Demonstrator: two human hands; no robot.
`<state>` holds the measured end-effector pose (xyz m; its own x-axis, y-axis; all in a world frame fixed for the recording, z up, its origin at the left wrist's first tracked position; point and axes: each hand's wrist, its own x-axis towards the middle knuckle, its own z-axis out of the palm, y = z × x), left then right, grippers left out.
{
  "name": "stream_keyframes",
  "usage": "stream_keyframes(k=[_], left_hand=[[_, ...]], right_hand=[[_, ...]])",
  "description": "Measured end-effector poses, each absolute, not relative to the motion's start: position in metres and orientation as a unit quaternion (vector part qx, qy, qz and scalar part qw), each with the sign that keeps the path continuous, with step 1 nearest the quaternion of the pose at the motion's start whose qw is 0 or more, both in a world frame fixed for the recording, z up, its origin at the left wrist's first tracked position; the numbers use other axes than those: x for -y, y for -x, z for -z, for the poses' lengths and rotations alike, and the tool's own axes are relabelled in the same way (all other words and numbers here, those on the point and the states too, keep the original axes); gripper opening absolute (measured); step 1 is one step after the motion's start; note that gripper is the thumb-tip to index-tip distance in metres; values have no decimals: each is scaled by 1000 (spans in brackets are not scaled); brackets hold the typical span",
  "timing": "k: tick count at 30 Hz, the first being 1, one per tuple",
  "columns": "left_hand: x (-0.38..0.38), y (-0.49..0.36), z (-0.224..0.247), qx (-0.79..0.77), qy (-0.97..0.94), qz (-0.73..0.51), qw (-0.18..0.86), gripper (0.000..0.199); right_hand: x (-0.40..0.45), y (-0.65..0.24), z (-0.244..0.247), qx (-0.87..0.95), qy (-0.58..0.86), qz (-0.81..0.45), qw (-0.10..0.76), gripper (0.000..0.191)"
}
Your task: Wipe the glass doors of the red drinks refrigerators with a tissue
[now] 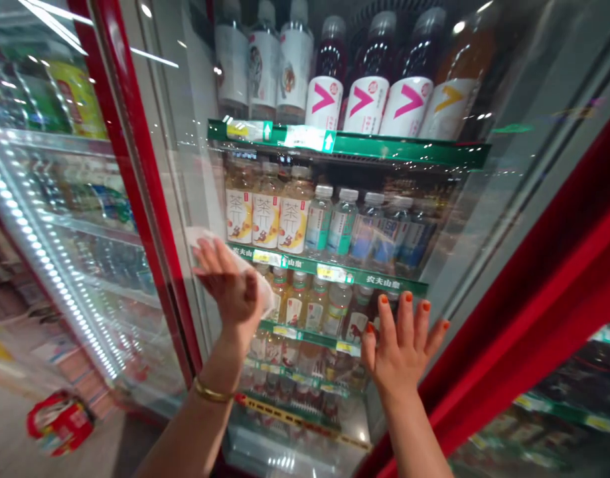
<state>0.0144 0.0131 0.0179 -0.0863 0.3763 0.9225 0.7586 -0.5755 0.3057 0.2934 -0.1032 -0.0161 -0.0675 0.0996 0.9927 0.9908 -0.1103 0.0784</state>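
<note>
My left hand [229,285], a little blurred, presses a white cloth [265,292] flat against the glass door [200,179] of a drinks fridge. Its fingers stretch over the cloth, and a gold bangle [212,392] circles the wrist. Farther right, my right hand [399,355] rests on the glass with the fingers spread and nothing in it. Behind the pane, bottles of tea drink [265,216] and bottles with blue labels [362,229] stand on the middle shelf. Large bottles with a pink mark [367,99] stand on the shelf above.
Red door frames [145,179] border the glass on the left, and a red frame [524,318] slants along the right. Another lit fridge [50,226] with bottles stands at left. A red package [60,421] is on the floor at lower left.
</note>
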Motion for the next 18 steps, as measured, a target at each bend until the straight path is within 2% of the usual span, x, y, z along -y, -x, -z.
stream_keyframes(k=[2, 5, 7, 9, 11, 14, 16, 18], left_hand=[[-3, -43, -18, 394, 678, 585, 207, 86], [10, -55, 21, 326, 728, 525, 296, 83], [6, -32, 40, 368, 710, 524, 292, 82], [-6, -1, 31, 437, 653, 567, 249, 84], [-19, 13, -2, 467, 601, 614, 210, 84], [-17, -16, -46, 417, 621, 631, 208, 86], [-1, -49, -42, 351, 678, 594, 252, 86], [17, -68, -9, 293, 725, 543, 306, 84]], right_hand=[[104, -295, 17, 515, 534, 516, 428, 76], [103, -297, 18, 513, 530, 521, 430, 75], [102, -297, 18, 511, 529, 524, 430, 74], [101, -296, 19, 510, 530, 527, 426, 74], [100, -296, 19, 507, 531, 531, 423, 74], [100, -295, 19, 503, 532, 533, 424, 74], [100, -295, 18, 502, 532, 533, 425, 75], [101, -294, 17, 501, 531, 535, 424, 75]])
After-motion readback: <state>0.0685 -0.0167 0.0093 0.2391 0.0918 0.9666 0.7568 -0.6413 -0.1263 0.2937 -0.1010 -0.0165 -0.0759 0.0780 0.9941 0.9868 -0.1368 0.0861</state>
